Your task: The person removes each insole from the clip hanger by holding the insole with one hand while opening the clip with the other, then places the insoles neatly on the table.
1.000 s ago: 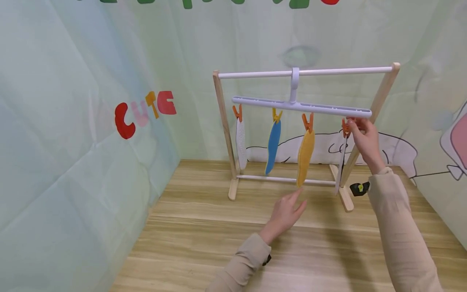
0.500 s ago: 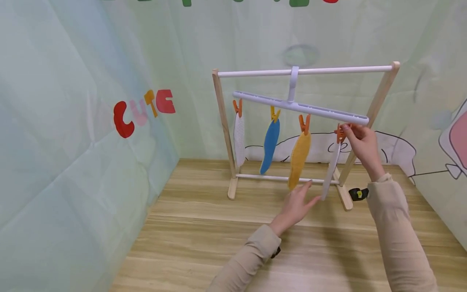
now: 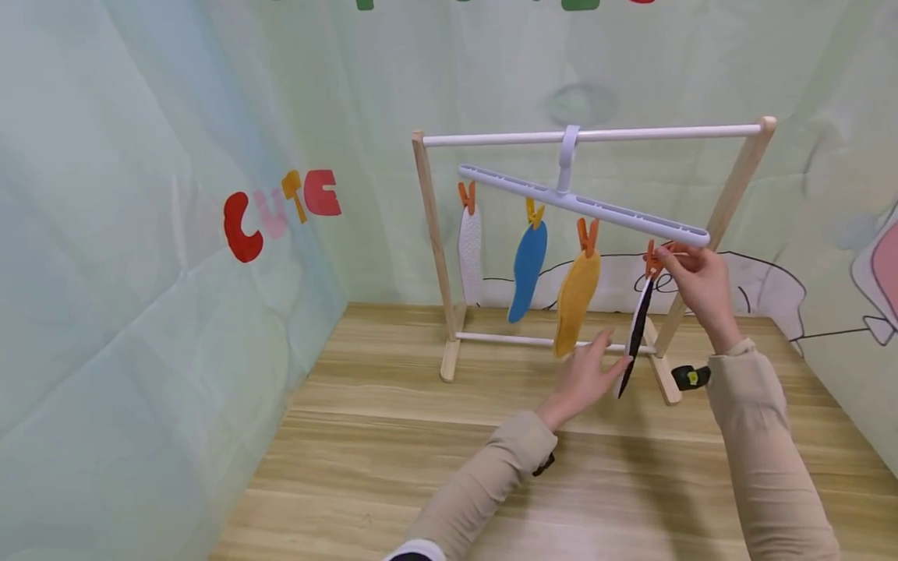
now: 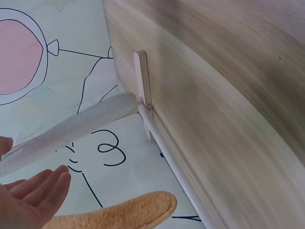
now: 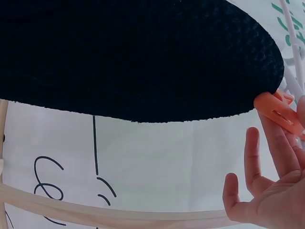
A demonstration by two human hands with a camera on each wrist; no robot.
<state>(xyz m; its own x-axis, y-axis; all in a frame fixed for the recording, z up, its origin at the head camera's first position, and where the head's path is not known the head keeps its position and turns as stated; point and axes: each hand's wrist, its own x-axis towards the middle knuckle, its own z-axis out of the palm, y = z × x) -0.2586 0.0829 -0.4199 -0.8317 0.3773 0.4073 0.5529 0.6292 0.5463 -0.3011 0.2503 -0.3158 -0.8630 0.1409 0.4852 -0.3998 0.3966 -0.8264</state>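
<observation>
My right hand [image 3: 704,290] pinches an orange clothespin [image 3: 651,262] below the low right end of a pale lilac hanger [image 3: 606,210]. From this clothespin hangs an insole [image 3: 637,333], black on one face and pale on the other; its black face [image 5: 133,57] fills the upper right wrist view. My left hand [image 3: 584,375] is at the insole's lower end. In the left wrist view, the pale side [image 4: 81,129] passes between its thumb and loosely extended fingers; contact is unclear. A yellow insole [image 3: 578,304], a blue insole [image 3: 528,273] and a white insole [image 3: 470,253] hang further left from clothespins.
The hanger hooks over the top bar [image 3: 652,134] of a small wooden rack, whose right foot [image 3: 662,380] stands on the wood-grain table [image 3: 393,444]. A black object with a yellow-green mark [image 3: 691,378] shows beside my right sleeve. Printed cloth walls stand behind and left.
My left hand has moved right and up, from under the yellow insole to the black one. The hanger's right end has dropped with my right hand, and its left end has risen.
</observation>
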